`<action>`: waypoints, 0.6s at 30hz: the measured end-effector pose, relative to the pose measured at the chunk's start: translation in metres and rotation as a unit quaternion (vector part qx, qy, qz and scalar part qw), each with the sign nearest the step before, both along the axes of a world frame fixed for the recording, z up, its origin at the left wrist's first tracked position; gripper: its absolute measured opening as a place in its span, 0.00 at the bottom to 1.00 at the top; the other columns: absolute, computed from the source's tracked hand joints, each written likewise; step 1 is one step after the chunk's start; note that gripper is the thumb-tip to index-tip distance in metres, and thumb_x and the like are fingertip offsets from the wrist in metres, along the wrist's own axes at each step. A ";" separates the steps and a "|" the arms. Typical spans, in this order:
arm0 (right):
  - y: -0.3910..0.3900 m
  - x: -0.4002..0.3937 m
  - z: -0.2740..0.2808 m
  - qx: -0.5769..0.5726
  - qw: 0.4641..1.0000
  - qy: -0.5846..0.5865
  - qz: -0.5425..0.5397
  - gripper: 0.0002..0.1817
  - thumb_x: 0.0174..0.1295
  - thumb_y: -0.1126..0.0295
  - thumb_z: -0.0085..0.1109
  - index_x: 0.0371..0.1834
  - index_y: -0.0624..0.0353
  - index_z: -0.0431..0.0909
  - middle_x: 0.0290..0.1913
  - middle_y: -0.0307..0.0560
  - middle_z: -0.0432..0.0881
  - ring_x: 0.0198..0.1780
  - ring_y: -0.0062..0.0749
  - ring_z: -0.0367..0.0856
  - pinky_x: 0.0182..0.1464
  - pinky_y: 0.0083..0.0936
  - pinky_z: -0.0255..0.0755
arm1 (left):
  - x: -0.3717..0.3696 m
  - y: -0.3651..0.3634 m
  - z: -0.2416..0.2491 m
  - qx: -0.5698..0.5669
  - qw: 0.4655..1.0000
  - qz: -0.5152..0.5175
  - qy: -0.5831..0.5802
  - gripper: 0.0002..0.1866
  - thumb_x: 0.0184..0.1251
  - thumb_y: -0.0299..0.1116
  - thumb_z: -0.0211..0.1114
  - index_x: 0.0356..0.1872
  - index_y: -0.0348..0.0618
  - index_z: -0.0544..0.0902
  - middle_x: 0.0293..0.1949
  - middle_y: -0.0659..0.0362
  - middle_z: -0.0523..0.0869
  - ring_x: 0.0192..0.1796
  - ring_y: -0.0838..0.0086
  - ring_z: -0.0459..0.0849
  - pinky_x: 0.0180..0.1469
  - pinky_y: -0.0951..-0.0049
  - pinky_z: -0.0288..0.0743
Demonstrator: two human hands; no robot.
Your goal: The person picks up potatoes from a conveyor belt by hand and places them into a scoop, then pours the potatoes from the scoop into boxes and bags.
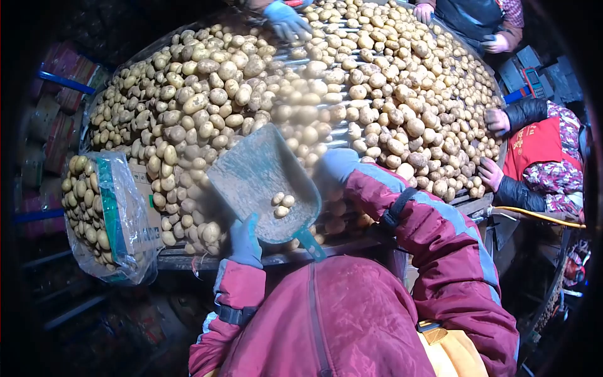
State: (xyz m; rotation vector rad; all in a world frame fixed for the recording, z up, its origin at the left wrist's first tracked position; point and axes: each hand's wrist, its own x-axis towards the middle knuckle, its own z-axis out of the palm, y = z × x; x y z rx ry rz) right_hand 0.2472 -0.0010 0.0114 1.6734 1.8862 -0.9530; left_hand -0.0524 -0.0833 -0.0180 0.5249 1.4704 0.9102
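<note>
A worn green dustpan-like scoop [254, 182] lies tilted over the potatoes [217, 97], its short handle toward me. Three small potatoes [282, 212] rest in it near the handle end. My left hand [245, 242], in a blue-grey glove, grips the scoop's near-left edge; part of its fingers is hidden beneath. On the scoop's other side, my gloved right hand [339, 164] reaches down among the potatoes, smeared by motion. Whether its fingers hold anything does not show. Potatoes between the hands look blurred as well.
A plastic-lined carton [144, 204] full of potatoes stands at the left edge. Across the heap are a co-worker's blue glove [287, 21] and another co-worker's hands. A person in a red apron [534, 147] works at the right. Metal rollers [340, 119] show between potatoes.
</note>
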 end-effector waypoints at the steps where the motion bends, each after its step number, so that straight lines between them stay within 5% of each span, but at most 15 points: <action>1: -0.003 0.001 -0.015 -0.007 0.997 0.050 -0.062 0.16 0.51 0.57 0.69 0.39 0.50 0.91 0.41 0.49 0.90 0.45 0.39 0.90 0.47 0.35 0.82 | -0.001 0.001 -0.002 0.011 1.000 -0.005 -0.004 0.19 0.70 0.30 0.63 0.57 0.28 0.80 0.52 0.52 0.85 0.51 0.67 0.85 0.56 0.65 0.79; 3: -0.020 0.015 -0.047 -0.018 0.950 0.200 -0.238 0.17 0.54 0.57 0.67 0.44 0.51 0.90 0.43 0.49 0.90 0.45 0.39 0.90 0.47 0.35 0.81 | -0.004 0.001 -0.005 0.032 0.999 -0.012 -0.010 0.19 0.69 0.30 0.63 0.57 0.28 0.80 0.52 0.52 0.85 0.51 0.67 0.85 0.56 0.65 0.79; 5: -0.033 0.029 -0.056 0.037 0.922 0.268 -0.276 0.16 0.59 0.58 0.64 0.47 0.50 0.90 0.44 0.47 0.90 0.45 0.38 0.90 0.48 0.35 0.81 | -0.001 0.003 0.006 -0.008 1.000 -0.002 0.019 0.19 0.69 0.31 0.64 0.57 0.29 0.80 0.52 0.52 0.85 0.51 0.67 0.85 0.55 0.66 0.79; 8: -0.036 0.026 -0.018 0.120 0.970 0.185 -0.100 0.14 0.62 0.60 0.61 0.49 0.45 0.89 0.46 0.47 0.90 0.47 0.41 0.89 0.49 0.36 0.81 | -0.003 -0.003 0.003 -0.023 0.999 0.011 0.022 0.20 0.66 0.33 0.68 0.53 0.27 0.79 0.48 0.51 0.84 0.48 0.67 0.82 0.53 0.65 0.77; 12: -0.035 0.025 -0.050 0.180 0.972 0.133 -0.068 0.13 0.63 0.59 0.61 0.47 0.45 0.89 0.45 0.45 0.89 0.48 0.43 0.88 0.50 0.39 0.81 | 0.008 0.001 0.009 -0.009 1.000 0.008 0.005 0.18 0.65 0.33 0.70 0.47 0.28 0.80 0.46 0.52 0.83 0.45 0.68 0.81 0.50 0.65 0.76; 15: -0.018 0.032 -0.012 0.157 0.984 0.087 -0.010 0.16 0.65 0.54 0.59 0.49 0.46 0.88 0.46 0.47 0.89 0.49 0.44 0.88 0.52 0.40 0.81 | 0.000 0.002 -0.005 -0.018 1.000 -0.021 0.013 0.20 0.69 0.30 0.64 0.58 0.29 0.79 0.52 0.52 0.85 0.51 0.67 0.85 0.55 0.65 0.79; 16: -0.017 0.037 -0.029 0.273 0.915 0.226 -0.195 0.21 0.65 0.48 0.58 0.50 0.49 0.87 0.48 0.50 0.88 0.49 0.46 0.88 0.54 0.40 0.80 | 0.000 0.002 -0.005 -0.017 1.000 -0.018 0.016 0.20 0.69 0.29 0.64 0.58 0.29 0.79 0.52 0.52 0.85 0.51 0.67 0.85 0.55 0.65 0.79; 17: -0.010 0.051 -0.044 0.221 0.911 0.181 -0.298 0.24 0.67 0.45 0.57 0.50 0.53 0.86 0.48 0.52 0.88 0.49 0.48 0.87 0.55 0.40 0.79 | 0.001 0.002 -0.005 -0.017 1.000 -0.017 0.020 0.20 0.69 0.29 0.64 0.58 0.29 0.79 0.52 0.52 0.85 0.51 0.67 0.84 0.55 0.65 0.79; 18: -0.002 0.059 -0.047 0.224 0.897 0.230 -0.304 0.25 0.68 0.44 0.57 0.50 0.54 0.86 0.46 0.53 0.88 0.49 0.49 0.87 0.55 0.40 0.79 | 0.002 0.001 -0.005 -0.017 0.999 -0.018 0.022 0.19 0.69 0.29 0.64 0.58 0.29 0.79 0.52 0.52 0.85 0.51 0.68 0.84 0.55 0.65 0.79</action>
